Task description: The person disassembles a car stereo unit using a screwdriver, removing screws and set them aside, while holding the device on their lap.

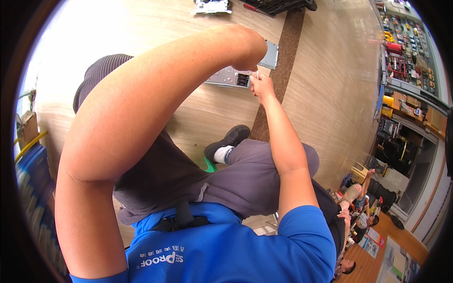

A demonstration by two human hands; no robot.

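Observation:
A flat grey metal casing [230, 76] lies on the floor ahead, with a dark opening at its right end. My right hand [263, 88] is closed beside that opening, its fingers pinching a thin pale rod [257, 74]. Reaching over the casing from the left, my left hand [250, 49] is bent down and looks curled just above the rod. Its fingertips, and whatever they hold, are hidden behind the back of the hand. A grey metal plate [270, 55] lies on the floor just beyond my hands, partly covered by the left one.
Farther ahead sit a white mechanical part [212, 6] and a black crate [276, 5]. My shoe [234, 137] is near the casing, with something green [210, 165] beside it. Stocked shelves [406, 52] and other people [361, 221] are at the right; blue boxes [35, 181] at the left.

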